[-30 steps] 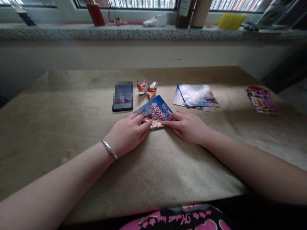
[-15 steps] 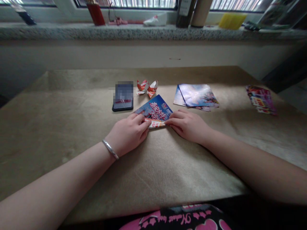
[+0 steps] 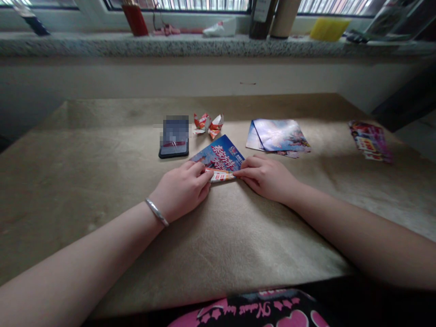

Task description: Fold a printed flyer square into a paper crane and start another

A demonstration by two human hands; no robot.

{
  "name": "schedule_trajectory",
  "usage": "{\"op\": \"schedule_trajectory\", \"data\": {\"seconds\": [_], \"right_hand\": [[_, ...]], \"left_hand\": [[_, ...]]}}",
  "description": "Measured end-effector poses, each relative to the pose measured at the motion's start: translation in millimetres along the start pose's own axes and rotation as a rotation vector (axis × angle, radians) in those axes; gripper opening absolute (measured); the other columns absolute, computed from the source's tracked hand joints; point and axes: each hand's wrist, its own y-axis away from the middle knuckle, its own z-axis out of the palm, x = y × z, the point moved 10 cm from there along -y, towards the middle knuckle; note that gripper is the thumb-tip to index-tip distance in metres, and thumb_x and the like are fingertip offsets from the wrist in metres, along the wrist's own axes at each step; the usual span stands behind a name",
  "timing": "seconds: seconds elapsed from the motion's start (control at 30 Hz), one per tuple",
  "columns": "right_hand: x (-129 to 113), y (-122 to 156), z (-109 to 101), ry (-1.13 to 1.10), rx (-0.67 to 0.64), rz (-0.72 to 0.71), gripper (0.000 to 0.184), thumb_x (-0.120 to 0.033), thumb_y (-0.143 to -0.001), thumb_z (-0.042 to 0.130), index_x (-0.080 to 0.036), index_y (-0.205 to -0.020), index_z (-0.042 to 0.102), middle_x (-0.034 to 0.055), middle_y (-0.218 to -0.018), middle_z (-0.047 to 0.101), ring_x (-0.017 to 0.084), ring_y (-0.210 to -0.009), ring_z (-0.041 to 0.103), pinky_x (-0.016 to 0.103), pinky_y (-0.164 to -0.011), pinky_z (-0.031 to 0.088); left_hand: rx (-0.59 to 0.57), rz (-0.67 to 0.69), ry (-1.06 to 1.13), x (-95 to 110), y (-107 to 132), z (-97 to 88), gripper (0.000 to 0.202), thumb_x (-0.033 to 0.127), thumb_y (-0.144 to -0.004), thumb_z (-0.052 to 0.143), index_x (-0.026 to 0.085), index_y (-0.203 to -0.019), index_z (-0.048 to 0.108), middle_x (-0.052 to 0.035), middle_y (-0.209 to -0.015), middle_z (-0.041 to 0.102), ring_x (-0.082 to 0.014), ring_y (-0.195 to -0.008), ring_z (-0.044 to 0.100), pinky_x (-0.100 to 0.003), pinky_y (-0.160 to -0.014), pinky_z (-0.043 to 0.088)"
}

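A blue printed paper sheet with red characters lies on the brown table, its near edge folded up into a narrow strip. My left hand, with a silver bracelet at the wrist, presses the left end of that fold with curled fingers. My right hand pinches the right end of the fold, fingers pressed flat on the paper. A small folded paper figure in red and white sits just beyond the sheet.
A dark phone lies left of the folded figure. A stack of printed sheets rests to the right, and pink leaflets lie near the right edge. A stone windowsill with bottles and containers runs along the back.
My right hand's fingertips slid a little to the right along the folded edge. My left hand stayed in place on the paper.
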Motion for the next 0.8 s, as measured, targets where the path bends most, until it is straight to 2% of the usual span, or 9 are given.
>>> {"op": "schedule_trajectory", "data": {"seconds": [0.13, 0.33, 0.5, 0.7, 0.8], "right_hand": [[1, -1, 0, -0.004, -0.005, 0.005, 0.026, -0.023, -0.090, 0.050, -0.022, -0.102, 0.073, 0.0070, -0.093, 0.067, 0.017, -0.083, 0.057, 0.028, -0.068, 0.042], [1, 0, 2, -0.008, -0.008, 0.004, 0.027, -0.026, -0.091, 0.048, -0.023, -0.102, 0.072, 0.0058, -0.092, 0.067, 0.017, -0.083, 0.057, 0.027, -0.068, 0.041], [-2, 1, 1, 0.053, -0.012, -0.021, 0.026, -0.025, -0.090, 0.049, -0.025, -0.103, 0.071, 0.0050, -0.091, 0.067, 0.016, -0.081, 0.056, 0.027, -0.065, 0.039], [-2, 1, -2, 0.100, -0.023, -0.008, 0.024, -0.028, -0.091, 0.048, -0.021, -0.096, 0.070, 0.0045, -0.088, 0.067, 0.016, -0.080, 0.057, 0.027, -0.065, 0.038], [0, 2, -1, 0.088, -0.034, 0.003, 0.022, -0.027, -0.091, 0.049, -0.021, -0.093, 0.070, 0.0047, -0.088, 0.068, 0.016, -0.081, 0.057, 0.026, -0.066, 0.038]], "left_hand": [[-0.012, -0.004, 0.009, -1, -1, 2.8, 0.029, 0.026, -0.090, 0.044, 0.015, -0.108, 0.063, -0.0119, -0.104, 0.062, -0.0269, -0.099, 0.057, -0.038, -0.079, 0.053], [-0.022, 0.022, 0.016, 2, -2, 4.8, 0.032, 0.029, -0.092, 0.042, 0.014, -0.109, 0.063, -0.0114, -0.099, 0.063, -0.0277, -0.100, 0.056, -0.039, -0.082, 0.051], [-0.020, 0.033, 0.010, 7, -2, 1.3, 0.037, 0.035, -0.092, 0.043, 0.022, -0.124, 0.056, -0.0111, -0.103, 0.061, -0.0260, -0.098, 0.056, -0.039, -0.083, 0.049], [-0.012, -0.033, 0.012, 5, -2, -0.3, 0.036, 0.035, -0.091, 0.043, 0.024, -0.121, 0.058, -0.0103, -0.107, 0.061, -0.0272, -0.100, 0.055, -0.043, -0.086, 0.046], [0.002, 0.007, 0.037, 10, -4, 0.9, 0.035, 0.032, -0.091, 0.043, 0.020, -0.119, 0.059, -0.0108, -0.109, 0.061, -0.0268, -0.102, 0.054, -0.042, -0.088, 0.045]]}}
